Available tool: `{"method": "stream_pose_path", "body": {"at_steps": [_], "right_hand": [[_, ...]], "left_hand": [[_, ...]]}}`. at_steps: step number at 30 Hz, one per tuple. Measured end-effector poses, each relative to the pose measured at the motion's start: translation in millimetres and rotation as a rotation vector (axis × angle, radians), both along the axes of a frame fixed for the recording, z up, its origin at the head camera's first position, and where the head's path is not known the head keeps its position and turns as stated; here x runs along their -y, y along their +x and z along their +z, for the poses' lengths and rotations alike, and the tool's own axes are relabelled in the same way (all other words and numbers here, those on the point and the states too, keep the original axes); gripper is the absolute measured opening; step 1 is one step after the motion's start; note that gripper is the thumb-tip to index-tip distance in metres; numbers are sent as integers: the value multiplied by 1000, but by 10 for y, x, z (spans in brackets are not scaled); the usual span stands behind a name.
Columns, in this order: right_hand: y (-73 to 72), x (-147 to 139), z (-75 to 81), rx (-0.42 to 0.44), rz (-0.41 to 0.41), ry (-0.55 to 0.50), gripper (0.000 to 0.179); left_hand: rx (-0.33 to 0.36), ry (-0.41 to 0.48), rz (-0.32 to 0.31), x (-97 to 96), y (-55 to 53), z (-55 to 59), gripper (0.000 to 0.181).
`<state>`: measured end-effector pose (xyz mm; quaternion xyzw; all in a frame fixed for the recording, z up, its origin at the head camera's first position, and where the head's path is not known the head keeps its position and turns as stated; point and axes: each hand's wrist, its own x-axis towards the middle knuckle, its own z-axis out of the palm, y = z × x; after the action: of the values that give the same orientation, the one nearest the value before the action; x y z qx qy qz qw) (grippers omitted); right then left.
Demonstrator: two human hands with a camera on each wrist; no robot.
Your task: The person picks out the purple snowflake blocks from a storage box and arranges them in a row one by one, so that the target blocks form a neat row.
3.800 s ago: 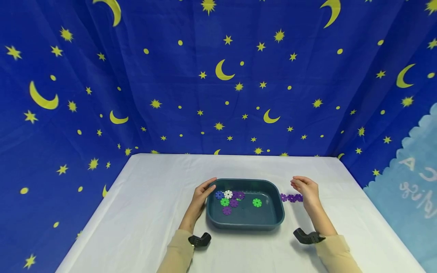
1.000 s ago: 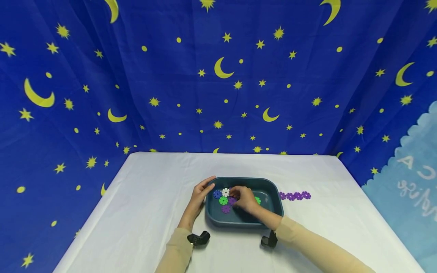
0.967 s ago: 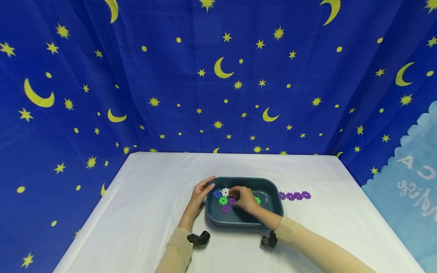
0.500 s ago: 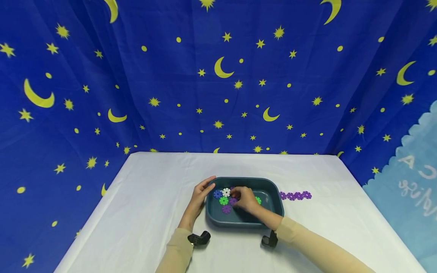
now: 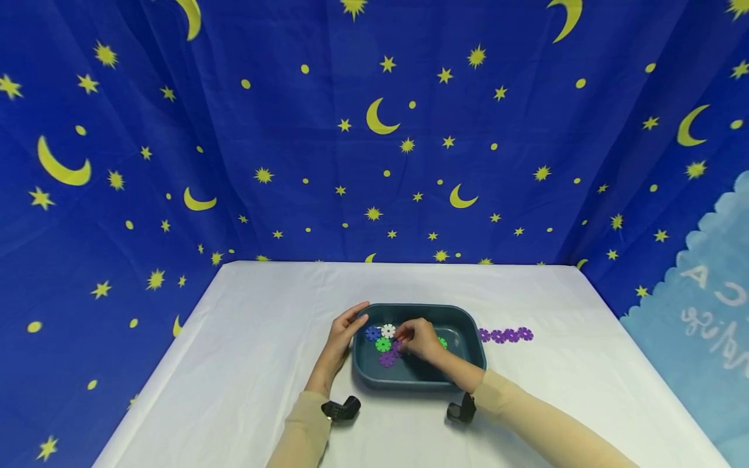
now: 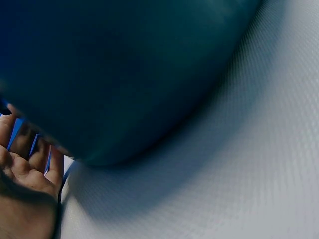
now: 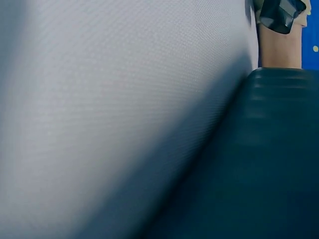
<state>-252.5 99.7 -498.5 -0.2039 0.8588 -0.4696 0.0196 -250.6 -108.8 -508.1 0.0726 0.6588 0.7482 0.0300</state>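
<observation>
Head, hands (image 5: 341, 339) gripping bin (image 5: 418, 386), pinching purple disc (image 5: 397, 350)

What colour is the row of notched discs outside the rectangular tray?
The row of notched discs is purple, seen best in the head view.

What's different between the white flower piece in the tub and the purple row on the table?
The white piece is white, while the purple row is purple. The white piece is a single disc; the purple row shows four. The white piece lies inside the tub; the purple row is outside, on the table. Both share round, notched outlines.
</observation>
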Motion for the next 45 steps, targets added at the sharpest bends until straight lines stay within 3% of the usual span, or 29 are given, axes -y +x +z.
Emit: {"method": "stream_pose_path", "body": {"at_steps": [4, 12, 18, 25, 32, 37, 45], "right_hand": [[-15, -13, 5, 62, 10, -56, 15], [-1, -65, 85, 243, -88, -213, 19], [26, -115, 190, 245, -135, -272, 22], [47, -256, 269, 273, -257, -334, 24], [59, -460, 332, 277, -304, -425, 33], [82, -609, 411, 240, -357, -448, 30], [90, -863, 518, 235, -434, -608, 16]], "left_hand": [[0, -2, 2, 3, -5, -1, 41], [-17, -8, -13, 6, -10, -14, 41], [-3, -1, -4, -4, -20, -3, 40], [-3, -8, 3, -15, -21, -2, 41], [-9, -13, 3, -10, -13, -18, 41], [-5, -22, -11, 1, -7, -26, 41], [-5, -2, -10, -4, -27, -32, 41]]}}
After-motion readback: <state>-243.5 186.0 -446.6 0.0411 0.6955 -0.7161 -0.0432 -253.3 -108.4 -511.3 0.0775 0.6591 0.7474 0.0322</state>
